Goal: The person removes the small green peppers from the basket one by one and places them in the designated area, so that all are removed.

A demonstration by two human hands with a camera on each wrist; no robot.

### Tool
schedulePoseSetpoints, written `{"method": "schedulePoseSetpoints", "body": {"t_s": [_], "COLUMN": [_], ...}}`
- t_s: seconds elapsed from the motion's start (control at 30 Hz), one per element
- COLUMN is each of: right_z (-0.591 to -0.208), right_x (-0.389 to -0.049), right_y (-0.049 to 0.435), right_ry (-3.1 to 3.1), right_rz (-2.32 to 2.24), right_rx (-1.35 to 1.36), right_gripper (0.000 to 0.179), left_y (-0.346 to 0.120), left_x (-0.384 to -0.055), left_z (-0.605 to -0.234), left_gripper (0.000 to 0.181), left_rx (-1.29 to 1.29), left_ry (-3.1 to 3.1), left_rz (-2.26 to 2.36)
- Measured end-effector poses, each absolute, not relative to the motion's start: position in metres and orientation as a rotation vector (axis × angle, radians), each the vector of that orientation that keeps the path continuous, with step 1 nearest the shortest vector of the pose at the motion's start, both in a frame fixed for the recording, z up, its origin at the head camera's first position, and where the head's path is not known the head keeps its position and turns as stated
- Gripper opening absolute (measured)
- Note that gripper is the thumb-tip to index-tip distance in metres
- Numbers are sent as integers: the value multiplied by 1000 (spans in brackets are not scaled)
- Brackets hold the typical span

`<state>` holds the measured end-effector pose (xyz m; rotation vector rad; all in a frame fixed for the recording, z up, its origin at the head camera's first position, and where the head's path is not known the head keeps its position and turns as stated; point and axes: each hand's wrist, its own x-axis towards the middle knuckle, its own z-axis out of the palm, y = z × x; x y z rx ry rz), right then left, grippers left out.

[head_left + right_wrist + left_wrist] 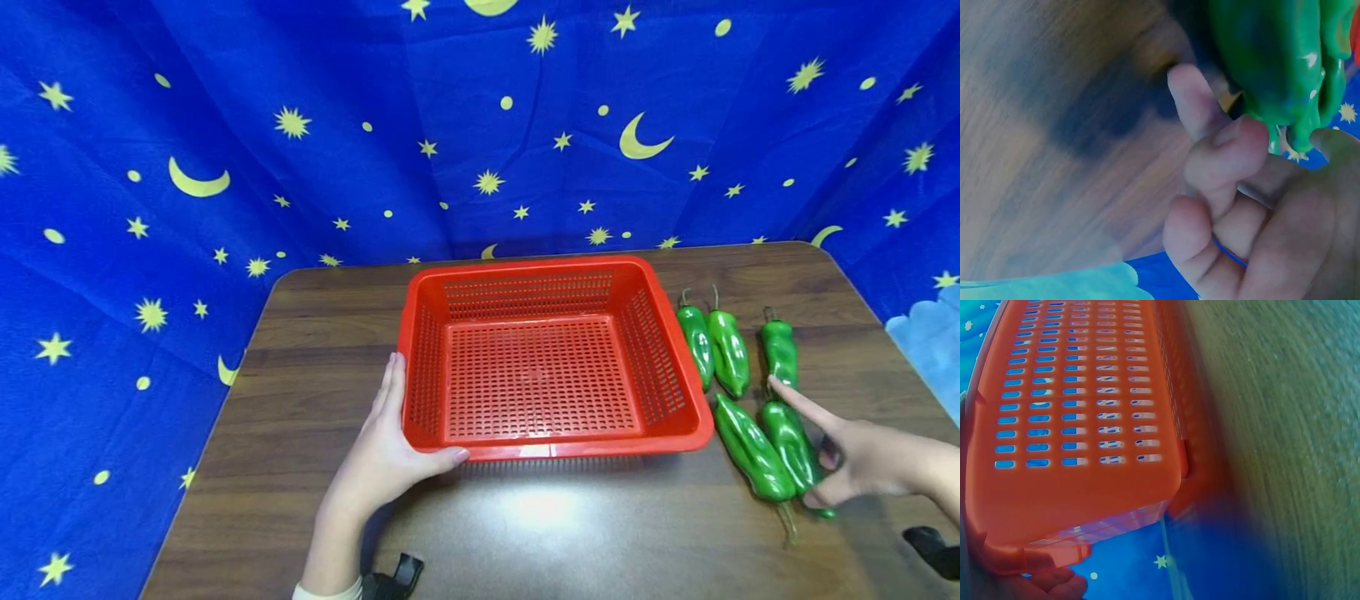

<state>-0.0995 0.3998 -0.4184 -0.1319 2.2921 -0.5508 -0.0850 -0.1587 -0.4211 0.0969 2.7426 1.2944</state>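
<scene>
A red plastic basket (540,451) with slotted walls stands on the table, with nothing inside. My left hand (390,454) holds its near left corner, thumb over the front rim and fingers along the left side; in the left wrist view the fingertips (1066,584) show at the rim. Several green peppers (753,454) lie right of the basket. Over the nearer right pepper (787,442) is my right hand (862,458), index finger stretched toward its top end and thumb by its lower end. The right wrist view shows the other fingers loosely bent beside a pepper (1266,56).
Two peppers (727,354) lie close along the basket's right wall, and another pepper (780,350) lies farther right. The brown wooden table (300,383) ends at a blue curtain (360,167) with yellow stars and moons.
</scene>
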Motion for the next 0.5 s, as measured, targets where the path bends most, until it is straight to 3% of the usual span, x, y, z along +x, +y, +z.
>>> {"method": "schedulePoseSetpoints", "body": {"t_s": [0.27,0.5], "right_z": [-405,-377], "right_x": [-101,-108], "right_y": [389,329], "right_ry": [2698,3028], "right_rz": [-38,-44], "right_rx": [-242,-282], "right_gripper": [126,78], "left_y": [-159,-160], "left_x": [-86,-84], "left_z": [-419,-408], "left_gripper": [142,131], "left_rx": [103,92], "left_ry": [2767,2881], "left_rz": [1216,902]}}
